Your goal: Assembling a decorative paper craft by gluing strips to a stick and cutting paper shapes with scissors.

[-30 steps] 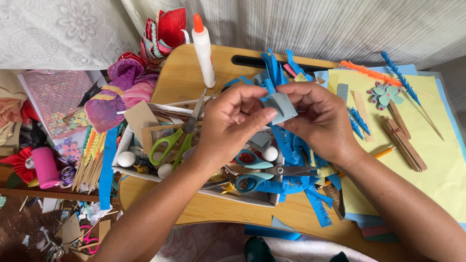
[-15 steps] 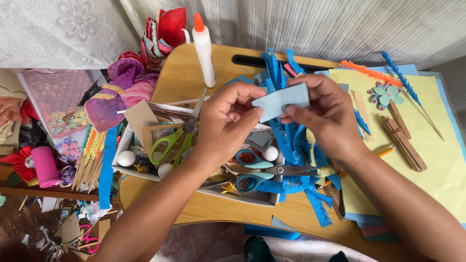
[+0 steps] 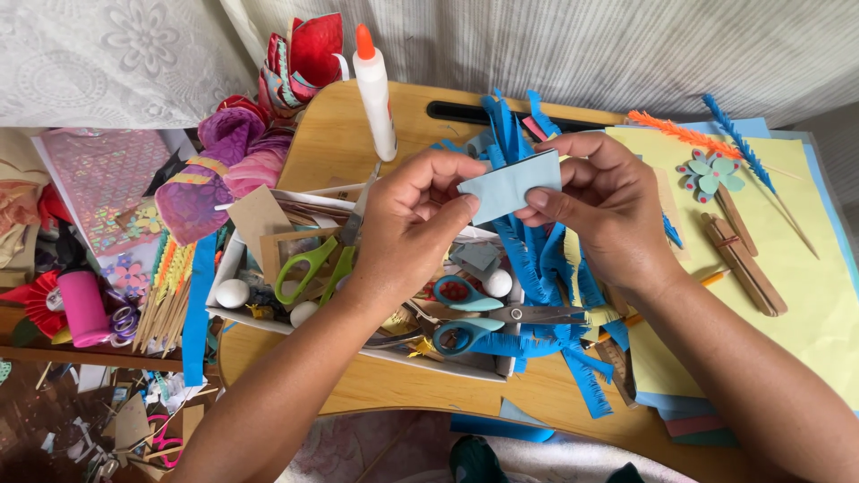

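Both hands pinch one pale blue paper strip (image 3: 510, 186) — left hand (image 3: 413, 215) and right hand (image 3: 601, 201) at opposite ends, its long axis running left-right above the desk (image 3: 340, 134).

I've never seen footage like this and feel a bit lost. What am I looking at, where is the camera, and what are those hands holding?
There is no machine here: a person wears a camera on the head, so you look down at their own two bare hands. The left hand and right hand pinch a small pale blue piece of paper between them, above a wooden lap desk. Under the hands sits a white tray with green scissors, blue scissors and small white balls. Fringed blue paper strips spill over it. A glue bottle with an orange tip stands behind, and yellow paper sheets lie on the right.
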